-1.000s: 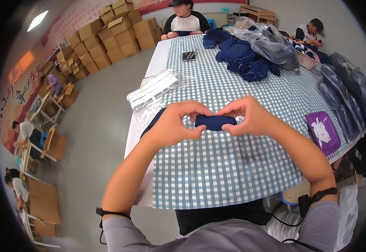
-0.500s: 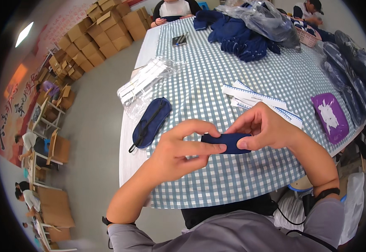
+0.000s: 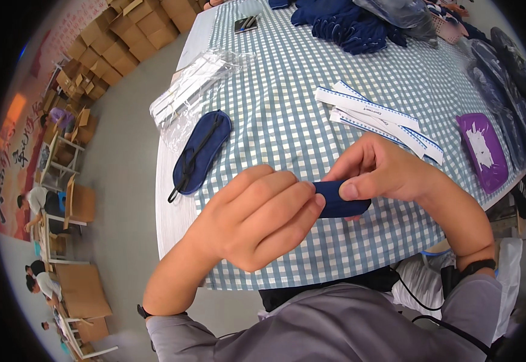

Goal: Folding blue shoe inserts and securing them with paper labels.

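Both of my hands hold a small rolled-up dark blue cloth piece [image 3: 339, 201] just above the near edge of the checked table [image 3: 287, 114]. My left hand [image 3: 257, 217] grips its left end with curled fingers. My right hand [image 3: 383, 172] pinches its right end between thumb and fingers. Most of the cloth piece is hidden inside my hands. A flat dark blue eye mask [image 3: 199, 151] with a black strap lies on the table to the left of my left hand.
Clear plastic bags [image 3: 190, 90] lie beyond the eye mask. White paper strips [image 3: 374, 114] and a purple pouch [image 3: 483, 151] lie to the right. A heap of dark blue cloth [image 3: 347, 24] sits at the far end. Cardboard boxes [image 3: 130, 36] stand on the floor at left.
My view has dropped lower toward the table. The hands with the blue cloth piece have come nearer to me, and the eye mask and paper strips have come into view.
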The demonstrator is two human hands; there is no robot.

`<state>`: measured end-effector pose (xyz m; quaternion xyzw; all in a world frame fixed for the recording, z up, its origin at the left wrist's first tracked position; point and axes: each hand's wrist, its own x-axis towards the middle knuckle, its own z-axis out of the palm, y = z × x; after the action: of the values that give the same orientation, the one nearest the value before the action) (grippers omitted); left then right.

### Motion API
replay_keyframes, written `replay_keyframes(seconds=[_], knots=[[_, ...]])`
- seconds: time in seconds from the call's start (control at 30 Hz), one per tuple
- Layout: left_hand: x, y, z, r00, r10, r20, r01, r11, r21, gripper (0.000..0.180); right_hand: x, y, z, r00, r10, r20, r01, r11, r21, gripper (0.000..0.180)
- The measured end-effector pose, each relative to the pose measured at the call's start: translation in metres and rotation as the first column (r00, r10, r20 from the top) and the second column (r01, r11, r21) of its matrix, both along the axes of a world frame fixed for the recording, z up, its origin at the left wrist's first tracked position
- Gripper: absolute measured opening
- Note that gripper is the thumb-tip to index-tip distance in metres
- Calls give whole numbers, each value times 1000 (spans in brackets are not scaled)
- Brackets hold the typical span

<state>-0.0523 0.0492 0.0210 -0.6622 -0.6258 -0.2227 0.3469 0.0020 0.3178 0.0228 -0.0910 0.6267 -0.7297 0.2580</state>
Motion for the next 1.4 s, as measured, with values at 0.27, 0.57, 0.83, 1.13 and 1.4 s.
replay_keyframes(seconds=[0.27, 0.57, 0.83, 1.13, 1.4], knots=[[5, -7, 6, 524, 120, 843, 80, 979, -189, 34, 13, -10, 4, 941, -75, -330, 158, 960, 232, 36], [6, -3, 10, -412, 327, 851, 265, 936, -232, 30, 15, -17, 19, 990, 5, 138, -52, 939, 341, 39], [5, -3, 9, -418, 286, 862, 249, 949, -194, 28, 12, -15, 8, 989, -4, 145, -45, 944, 328, 34], [7, -6, 11, -366, 194, 910, 195, 972, -129, 28, 13, -19, 15, 995, -81, 50, 63, 954, 294, 35], [-2, -20, 21, 296, 303, 906, 10, 947, -320, 25, 14, -17, 16, 985, -157, -72, 171, 947, 272, 32]])
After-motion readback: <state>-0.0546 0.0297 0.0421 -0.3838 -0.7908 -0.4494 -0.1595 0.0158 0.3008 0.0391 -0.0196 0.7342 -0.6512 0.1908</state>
